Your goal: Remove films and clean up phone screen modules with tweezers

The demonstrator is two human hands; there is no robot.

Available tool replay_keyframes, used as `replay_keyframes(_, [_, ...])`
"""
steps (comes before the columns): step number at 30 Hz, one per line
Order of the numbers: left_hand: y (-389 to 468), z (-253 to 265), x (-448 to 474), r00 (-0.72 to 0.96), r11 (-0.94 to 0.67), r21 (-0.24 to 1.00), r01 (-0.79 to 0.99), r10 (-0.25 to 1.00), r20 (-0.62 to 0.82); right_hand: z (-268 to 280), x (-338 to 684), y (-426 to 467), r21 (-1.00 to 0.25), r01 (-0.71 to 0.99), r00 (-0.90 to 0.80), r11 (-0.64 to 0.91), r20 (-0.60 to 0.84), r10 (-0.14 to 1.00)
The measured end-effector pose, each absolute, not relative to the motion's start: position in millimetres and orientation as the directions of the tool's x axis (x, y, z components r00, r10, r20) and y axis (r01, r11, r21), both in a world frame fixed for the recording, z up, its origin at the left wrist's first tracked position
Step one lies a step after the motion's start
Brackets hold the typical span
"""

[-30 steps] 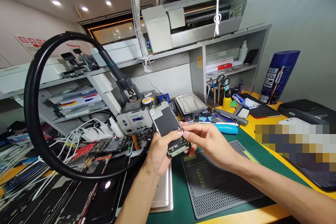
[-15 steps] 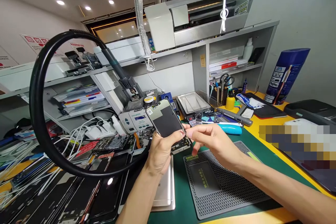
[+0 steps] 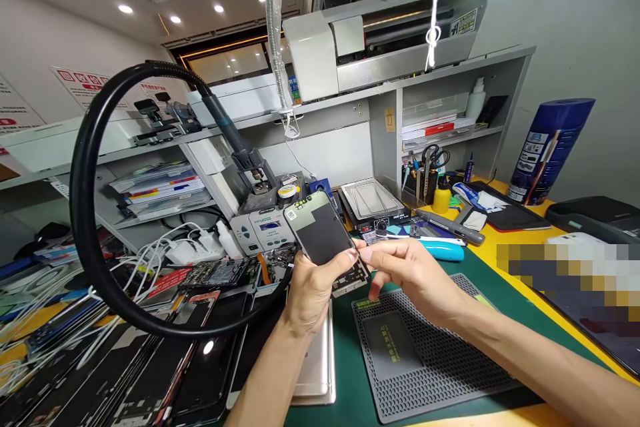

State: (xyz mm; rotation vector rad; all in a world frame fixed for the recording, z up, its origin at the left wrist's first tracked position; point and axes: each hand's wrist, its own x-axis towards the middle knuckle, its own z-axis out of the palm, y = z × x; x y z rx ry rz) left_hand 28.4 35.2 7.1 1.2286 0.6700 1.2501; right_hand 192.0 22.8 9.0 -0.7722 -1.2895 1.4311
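Note:
My left hand [image 3: 313, 287] is closed around a phone screen assembly [image 3: 323, 230], thumb across its dark back and fingers hidden beneath. The screen is tilted, with a small white code sticker near its upper left corner and bare circuitry and connectors at its lower end. At the screen's right edge, my right hand [image 3: 407, 270] has thumb and forefinger pinched together, touching the edge close to my left thumb. Whether a small part is between those fingertips I cannot tell. Below the hands lie a silvery phone or tablet back [image 3: 317, 363] and a grey perforated mat [image 3: 430, 360].
A black hose [image 3: 83, 213] loops at the left above several dark phone screens [image 3: 150, 373] and tangled white cables. Behind the hands are a hot-air station [image 3: 267, 230], a cyan tool [image 3: 443, 250] and a yellow bottle [image 3: 441, 197]. A blue can [image 3: 547, 153] stands at right.
The whole view has shifted slightly, so things appear a little further right and lower. Both hands keep nearly the same hold on the screen, with my right fingertips still at its edge.

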Motion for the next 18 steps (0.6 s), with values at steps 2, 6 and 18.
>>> replay_keyframes(2, [34.2, 5.6, 29.2, 0.232, -0.156, 0.93, -0.332, 0.942, 0.241, 8.5, 191.8, 22.9, -0.961, -0.258, -0.28, 0.096, 0.17, 0.945])
replay_keyframes(6, [32.7, 4.9, 31.6, 0.175, -0.195, 0.926, -0.323, 0.949, 0.261, 9.0, 191.1, 22.4, -0.962, -0.245, -0.287, 0.118, 0.188, 0.939])
replay_keyframes(18, [31.7, 6.7, 33.3, 0.119, -0.263, 0.907, -0.328, 0.941, 0.316, 11.5, 190.0, 22.0, -0.966, -0.201, -0.302, 0.161, 0.217, 0.928])
